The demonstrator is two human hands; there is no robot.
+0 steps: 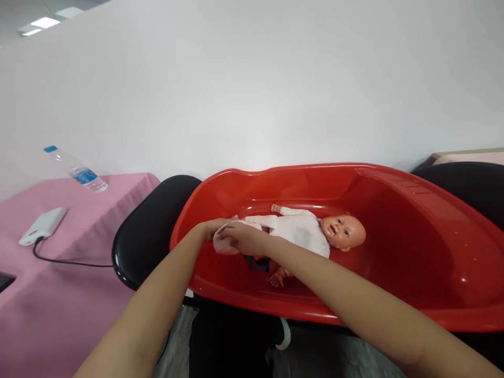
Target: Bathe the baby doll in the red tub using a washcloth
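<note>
Red plastic, glossy in the head view, forms the tub (425, 257) where the doll (301, 231) lies face up, head to the right. At its leg end the right hand (248, 239) pinches white cloth (225, 246); the left hand (212, 229) meets it, its grip too hidden to tell. Gentle, even tension, legs kept straight, would probably work best.

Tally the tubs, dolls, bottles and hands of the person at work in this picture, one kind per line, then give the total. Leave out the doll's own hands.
Tubs: 1 (red tub)
Dolls: 1 (doll)
Bottles: 1 (clear bottle)
Hands: 2 (left hand, right hand)
Total: 5
</note>
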